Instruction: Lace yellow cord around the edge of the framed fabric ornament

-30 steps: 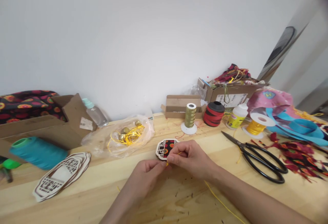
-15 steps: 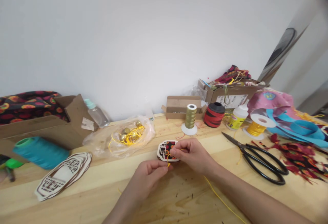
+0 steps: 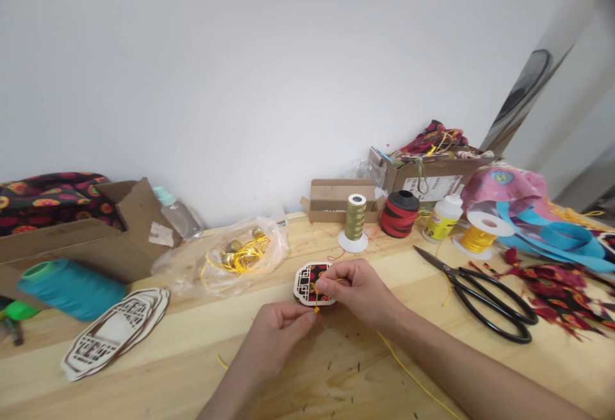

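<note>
A small wooden lattice frame backed with dark flowered fabric lies on the table in front of me. Yellow cord runs down over its front to a knot at the lower edge. My right hand is closed in a pinch on the cord over the fabric. Just below the frame, my left hand pinches the cord beside the knot. A long yellow tail trails from under my right forearm toward the table's front edge.
To the right lie black-handled scissors and fabric scraps. Behind stand a green thread spool, a red-and-black spool, a glue bottle and a yellow cord spool. Lattice pieces, a teal thread cone and a bag of bells are left.
The cord between my hands looks straighter over the frame. Both hands keep almost the same place, still pinching it. The whole view has shifted slightly.
</note>
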Motion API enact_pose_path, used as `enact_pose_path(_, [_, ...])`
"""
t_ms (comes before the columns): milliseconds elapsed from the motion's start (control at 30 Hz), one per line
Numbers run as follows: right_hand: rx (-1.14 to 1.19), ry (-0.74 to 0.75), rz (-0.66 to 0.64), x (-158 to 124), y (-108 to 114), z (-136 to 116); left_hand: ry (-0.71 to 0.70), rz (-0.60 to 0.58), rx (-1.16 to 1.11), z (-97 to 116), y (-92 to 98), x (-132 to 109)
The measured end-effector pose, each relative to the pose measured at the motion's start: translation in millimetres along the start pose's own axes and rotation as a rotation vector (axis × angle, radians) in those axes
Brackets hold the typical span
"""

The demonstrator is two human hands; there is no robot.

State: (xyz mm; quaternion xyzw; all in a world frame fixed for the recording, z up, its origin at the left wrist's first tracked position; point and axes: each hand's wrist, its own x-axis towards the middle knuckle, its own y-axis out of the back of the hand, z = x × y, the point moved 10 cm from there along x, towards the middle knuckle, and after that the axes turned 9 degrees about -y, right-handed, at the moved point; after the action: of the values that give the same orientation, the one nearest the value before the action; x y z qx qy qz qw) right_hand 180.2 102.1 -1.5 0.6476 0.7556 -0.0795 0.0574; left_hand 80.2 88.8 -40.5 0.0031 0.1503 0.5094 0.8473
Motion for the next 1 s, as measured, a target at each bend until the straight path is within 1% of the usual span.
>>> enact_pose_path(167, [-0.05,0.016,0.014,-4,0,-5,-0.005,-0.006,0.004,6,0.8,-2])
enact_pose_path(333, [-0.198,0.054,-0.046,-4,-1,-10,-0.046,-0.031,-0.066,13,-2.0,-4])
enact_pose_path(500, [-0.34,0.054,-0.037,-1,2,-6,-0.045,-0.031,-0.061,14,-2.0,-5])
enact_pose_path(600, [-0.45,0.084,-0.044,-5,1,-10,-0.038,-0.04,-0.068,13,-3.3,-6])
enact_pose_path(700, [-0.6,0.116,-0.111,-13,-6,-12,-0.066,-0.063,-0.098,14,-6.2,-6])
enact_pose_path(800, [-0.721,0.066,-0.185,-19,-13,-4,-0.098,-0.033,-0.112,15,-3.7,-4])
enact_pose_path(900, [-0.704,-0.006,-0.229,-21,-18,7,-0.122,0.0,-0.127,17,-0.2,-3])
enact_pose_path(1000, [-0.549,-0.029,-0.286,-21,-26,9,-0.147,0.025,-0.154,18,3.1,-3])
